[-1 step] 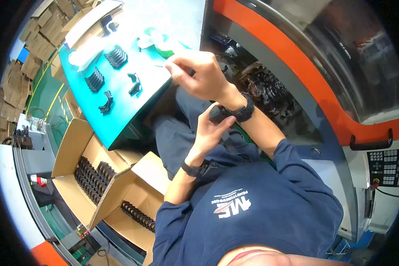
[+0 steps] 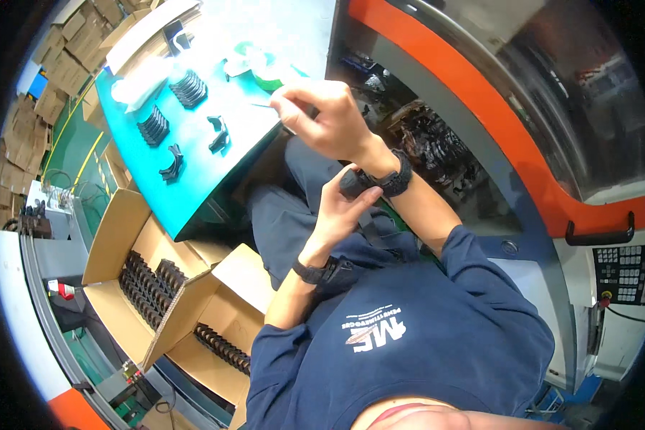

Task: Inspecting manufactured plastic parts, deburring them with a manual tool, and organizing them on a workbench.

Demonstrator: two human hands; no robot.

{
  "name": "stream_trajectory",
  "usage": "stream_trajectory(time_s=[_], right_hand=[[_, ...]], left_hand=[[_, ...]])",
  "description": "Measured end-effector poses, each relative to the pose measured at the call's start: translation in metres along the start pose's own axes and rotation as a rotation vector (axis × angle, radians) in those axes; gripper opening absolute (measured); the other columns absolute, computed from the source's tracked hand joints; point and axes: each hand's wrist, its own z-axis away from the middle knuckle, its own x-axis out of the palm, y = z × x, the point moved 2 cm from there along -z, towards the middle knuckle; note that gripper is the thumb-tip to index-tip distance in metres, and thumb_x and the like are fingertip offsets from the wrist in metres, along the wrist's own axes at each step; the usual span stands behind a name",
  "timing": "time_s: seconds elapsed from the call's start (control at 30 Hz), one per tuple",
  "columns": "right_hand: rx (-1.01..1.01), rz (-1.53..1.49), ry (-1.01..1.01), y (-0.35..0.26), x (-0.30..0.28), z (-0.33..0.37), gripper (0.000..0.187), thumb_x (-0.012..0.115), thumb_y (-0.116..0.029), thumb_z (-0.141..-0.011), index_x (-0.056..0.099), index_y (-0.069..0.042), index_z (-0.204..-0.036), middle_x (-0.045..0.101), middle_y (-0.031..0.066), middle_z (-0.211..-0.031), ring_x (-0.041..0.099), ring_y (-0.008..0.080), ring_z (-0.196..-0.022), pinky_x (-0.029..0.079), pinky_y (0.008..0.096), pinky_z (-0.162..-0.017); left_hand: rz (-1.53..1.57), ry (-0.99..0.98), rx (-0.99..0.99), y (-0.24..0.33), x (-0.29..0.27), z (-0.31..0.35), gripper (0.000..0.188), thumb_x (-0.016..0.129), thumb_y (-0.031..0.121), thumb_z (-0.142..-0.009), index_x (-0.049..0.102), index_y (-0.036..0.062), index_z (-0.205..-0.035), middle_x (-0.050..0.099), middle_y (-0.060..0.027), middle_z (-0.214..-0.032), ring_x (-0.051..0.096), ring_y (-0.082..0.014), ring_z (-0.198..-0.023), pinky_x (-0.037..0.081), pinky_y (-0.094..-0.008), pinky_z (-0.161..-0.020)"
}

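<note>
My left hand [image 2: 337, 215] is closed around a dark, rounded device [image 2: 352, 185] at my right wrist. That device sits against the black wristband [image 2: 395, 175] on my right forearm. My right hand [image 2: 326, 118] is raised by the table's right edge, its thumb and fingers pinched together. A thin, pale sliver [image 2: 261, 105] shows at the fingertips; what it is I cannot make out. Left of it on the teal tabletop [image 2: 186, 193] lie two curved black parts, one nearer [image 2: 170, 165] and one farther [image 2: 218, 135]. Another black wristband [image 2: 308, 271] is on my left wrist.
Rows of black parts [image 2: 188, 89] stand on the table near a white plastic bag [image 2: 140, 89] and a green-and-white bundle [image 2: 265, 70]. Open cartons [image 2: 158, 333] of black parts sit below. An orange-framed machine [image 2: 444, 64] with a keypad [image 2: 620, 269] rises on the right.
</note>
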Motion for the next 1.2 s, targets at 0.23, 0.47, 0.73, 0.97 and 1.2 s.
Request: stream_trajectory(time_s=[0.23, 0.47, 0.73, 0.97, 1.2], right_hand=[[0.359, -0.187, 0.063, 0.025, 0.01, 0.004, 0.018, 0.055, -0.011, -0.094, 0.067, 0.001, -0.097, 0.067, 0.0044, -0.078, 0.059, 0.0075, -0.065, 0.048, 0.0226, -0.06], [0.737, -0.707, -0.692, 0.017, 0.095, 0.046, 0.044, 0.069, -0.013, -0.085, 0.054, -0.004, -0.126, 0.063, 0.0061, -0.107, 0.059, 0.0123, -0.095, 0.05, 0.0287, -0.084], [1.07, -0.97, -0.772, -0.003, 0.181, 0.087, 0.051, 0.076, -0.009, -0.08, 0.053, -0.003, -0.125, 0.059, 0.0039, -0.115, 0.053, 0.0108, -0.109, 0.043, 0.03, -0.098], [0.961, -0.993, -0.851, 0.001, 0.208, 0.076, 0.036, 0.073, -0.012, -0.084, 0.059, -0.004, -0.116, 0.064, 0.0016, -0.1, 0.058, 0.0073, -0.09, 0.048, 0.0252, -0.083], [1.118, -1.18, -0.945, -0.003, 0.23, 0.086, 0.021, 0.069, -0.012, -0.089, 0.062, -0.004, -0.107, 0.064, -0.0012, -0.093, 0.056, 0.0045, -0.082, 0.048, 0.0237, -0.075]], left_hand=[[0.154, 0.236, 0.282, 0.036, -0.077, -0.019, 0.051, 0.039, 0.039, -0.102, 0.046, -0.0024, -0.131, 0.057, -0.0173, -0.121, 0.057, -0.0249, -0.108, 0.046, -0.0397, -0.094], [0.326, 0.544, 0.627, 0.129, -0.175, -0.008, 0.045, 0.036, 0.037, -0.101, 0.059, -0.0009, -0.102, 0.064, -0.0143, -0.098, 0.06, -0.0218, -0.088, 0.048, -0.038, -0.084], [0.136, 0.863, 0.774, 0.134, -0.243, -0.004, 0.039, 0.037, 0.031, -0.1, 0.06, 0.0, -0.092, 0.062, -0.0116, -0.089, 0.056, -0.0204, -0.079, 0.046, -0.0346, -0.077], [0.532, 0.737, 0.751, 0.144, -0.265, 0.013, 0.036, 0.041, 0.029, -0.1, 0.059, 0.0012, -0.087, 0.06, -0.0116, -0.084, 0.054, -0.0222, -0.076, 0.046, -0.0342, -0.073], [-0.267, 1.201, 0.886, 0.16, -0.266, 0.032, 0.038, 0.04, 0.027, -0.1, 0.059, -0.0003, -0.081, 0.059, -0.0121, -0.079, 0.053, -0.0207, -0.074, 0.045, -0.0337, -0.071]])
